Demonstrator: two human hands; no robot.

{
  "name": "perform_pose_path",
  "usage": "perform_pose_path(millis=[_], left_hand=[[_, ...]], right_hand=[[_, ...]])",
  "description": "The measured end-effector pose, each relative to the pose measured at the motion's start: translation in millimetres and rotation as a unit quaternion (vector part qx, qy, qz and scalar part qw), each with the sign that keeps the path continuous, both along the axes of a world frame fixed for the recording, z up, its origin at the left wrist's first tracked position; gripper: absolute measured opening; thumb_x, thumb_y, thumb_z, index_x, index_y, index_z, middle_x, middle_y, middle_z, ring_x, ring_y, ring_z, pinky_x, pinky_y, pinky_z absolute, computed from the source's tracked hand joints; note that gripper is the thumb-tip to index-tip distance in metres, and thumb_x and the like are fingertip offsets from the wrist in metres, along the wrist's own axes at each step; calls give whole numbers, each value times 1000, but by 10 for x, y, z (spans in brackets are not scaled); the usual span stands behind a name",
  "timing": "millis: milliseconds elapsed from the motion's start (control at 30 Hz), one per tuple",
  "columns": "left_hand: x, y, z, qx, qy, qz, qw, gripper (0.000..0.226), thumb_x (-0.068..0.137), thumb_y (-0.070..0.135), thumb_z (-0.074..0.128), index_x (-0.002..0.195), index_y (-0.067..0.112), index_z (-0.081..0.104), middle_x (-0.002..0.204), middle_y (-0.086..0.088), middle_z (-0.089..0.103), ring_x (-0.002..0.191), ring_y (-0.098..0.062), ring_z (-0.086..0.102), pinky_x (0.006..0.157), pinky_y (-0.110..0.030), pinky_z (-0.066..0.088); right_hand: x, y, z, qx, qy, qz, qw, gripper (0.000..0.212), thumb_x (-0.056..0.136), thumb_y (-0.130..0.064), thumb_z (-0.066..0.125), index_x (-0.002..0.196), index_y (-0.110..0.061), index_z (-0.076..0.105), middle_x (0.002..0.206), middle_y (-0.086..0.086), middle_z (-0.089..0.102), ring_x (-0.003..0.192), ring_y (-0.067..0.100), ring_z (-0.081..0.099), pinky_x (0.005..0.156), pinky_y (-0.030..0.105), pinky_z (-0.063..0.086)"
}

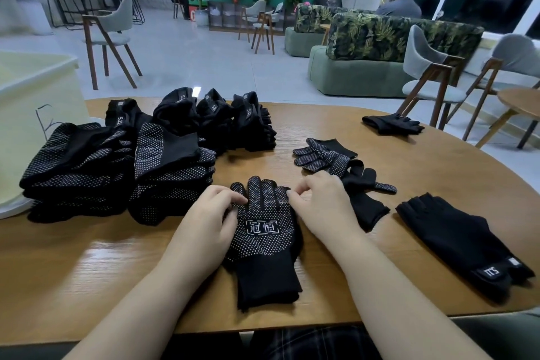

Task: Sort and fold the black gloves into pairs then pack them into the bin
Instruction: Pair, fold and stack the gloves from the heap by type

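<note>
A black dotted glove pair [264,240] with a white printed label lies flat on the wooden table [409,172], cuff toward me. My left hand [209,222] pinches its left finger edge, and my right hand [318,204] pinches its right finger edge. Stacks of folded dotted gloves [117,166] sit at the left, with stacks of plain labelled gloves [222,117] behind them. Loose dotted gloves [324,155] lie right of my hands. A plain fingerless glove [455,240] lies at the near right, another pair [391,124] at the far right. The pale bin [32,96] stands at the far left.
The table's rounded edge runs close to my body. Chairs [432,73], a small round table [523,102] and sofas stand beyond the table's far side. Seated people are in the background.
</note>
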State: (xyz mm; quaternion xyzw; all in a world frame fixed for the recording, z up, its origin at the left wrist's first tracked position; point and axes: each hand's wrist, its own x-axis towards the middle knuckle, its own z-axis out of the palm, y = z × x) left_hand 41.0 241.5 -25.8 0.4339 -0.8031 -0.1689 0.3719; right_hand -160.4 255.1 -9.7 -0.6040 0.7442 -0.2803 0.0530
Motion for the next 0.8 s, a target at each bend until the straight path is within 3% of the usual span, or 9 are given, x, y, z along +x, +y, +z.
perform_pose_path(millis=[100, 200, 300, 400, 500, 633, 700, 800], left_hand=[[-3, 18, 9, 5, 3, -29, 1000, 23, 88, 1, 58, 100, 19, 65, 104, 19, 52, 104, 8, 48, 87, 0, 30], [-2, 22, 9, 13, -1, -42, 999, 25, 88, 0, 57, 100, 20, 66, 106, 21, 51, 107, 8, 48, 89, 0, 29], [2, 20, 6, 14, -4, -37, 999, 23, 88, 2, 59, 100, 20, 65, 106, 20, 51, 107, 7, 47, 90, 0, 29], [-3, 16, -9, 17, -18, -16, 1000, 17, 87, 11, 62, 101, 21, 64, 102, 15, 51, 100, 1, 50, 92, -11, 34], [-3, 21, -12, 21, -31, -2, 999, 14, 88, 29, 62, 101, 25, 62, 101, 16, 50, 101, -8, 51, 91, -21, 37], [7, 34, -16, 33, -66, -26, 997, 22, 83, 50, 55, 98, 34, 58, 103, 24, 47, 103, -4, 48, 91, -20, 35], [13, 33, -20, 41, -84, -34, 995, 40, 79, 62, 45, 102, 33, 60, 105, 22, 49, 105, -3, 48, 93, -21, 37], [18, 54, -39, 42, -99, -39, 993, 59, 78, 67, 30, 111, 29, 62, 112, 20, 51, 111, -3, 47, 97, -20, 34]], right_hand=[[-5, 154, -27, 30, -20, 1, 999, 31, 85, -46, 59, 60, -29, 51, 98, -4, 56, 102, 19, 45, 91, 36, 38], [39, 224, -54, 41, -13, 15, 999, 34, 82, -54, 59, 58, -34, 45, 93, -9, 54, 98, 13, 42, 88, 33, 35], [64, 236, -50, 37, -24, 34, 998, 32, 82, -50, 63, 61, -34, 45, 90, -10, 53, 100, 12, 43, 84, 31, 32], [58, 236, -55, 19, -55, 43, 997, 31, 82, -44, 67, 61, -34, 46, 88, -10, 54, 97, 13, 50, 85, 32, 38], [46, 231, -74, -12, -99, 54, 994, 27, 82, -37, 70, 64, -30, 51, 81, -11, 53, 82, 9, 53, 84, 35, 44], [45, 233, -62, -46, -97, 34, 994, 30, 81, -28, 68, 62, -28, 45, 73, -12, 48, 81, 14, 48, 79, 34, 42], [50, 233, -59, -19, -78, 26, 996, 30, 81, -29, 67, 61, -29, 43, 77, -12, 49, 88, 15, 47, 83, 35, 42], [40, 229, -72, 18, -57, 15, 998, 15, 82, -34, 65, 78, -27, 53, 90, -12, 53, 100, 14, 45, 91, 36, 40]])
